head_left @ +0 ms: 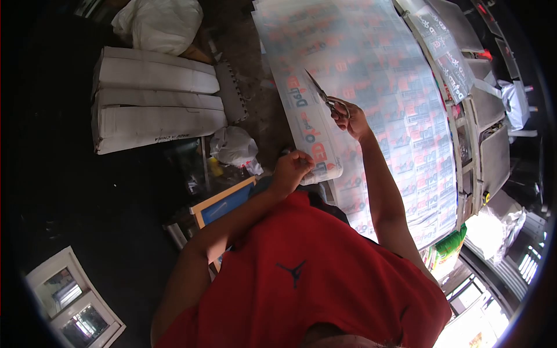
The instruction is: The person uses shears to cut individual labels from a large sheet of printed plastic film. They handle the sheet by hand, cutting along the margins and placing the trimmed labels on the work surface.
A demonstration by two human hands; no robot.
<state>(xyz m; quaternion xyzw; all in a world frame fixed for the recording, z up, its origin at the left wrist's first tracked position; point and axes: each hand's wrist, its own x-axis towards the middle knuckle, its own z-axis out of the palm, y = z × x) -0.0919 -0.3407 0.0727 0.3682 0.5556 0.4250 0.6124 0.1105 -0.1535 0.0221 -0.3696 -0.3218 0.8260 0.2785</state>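
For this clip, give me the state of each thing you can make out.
Scissors: held in the right hand, tips pointing away from the body.
Printed sheeting: spread out, near end folded or rolled.
Left hand: curled at the sheeting's edge, grip unclear.
Cartons: lying side by side.
White bag: bulging.

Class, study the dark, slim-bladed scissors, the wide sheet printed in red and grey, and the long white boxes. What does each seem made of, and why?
Dark, slim-bladed scissors: probably metal, judging by their dull sheen.
Wide, red-and-grey printed sheet: likely thin, smooth plastic film, given its hazy, pale gloss; coated paper remains possible.
Long white boxes: apparently matt cardboard, with flat faces and printed lettering.
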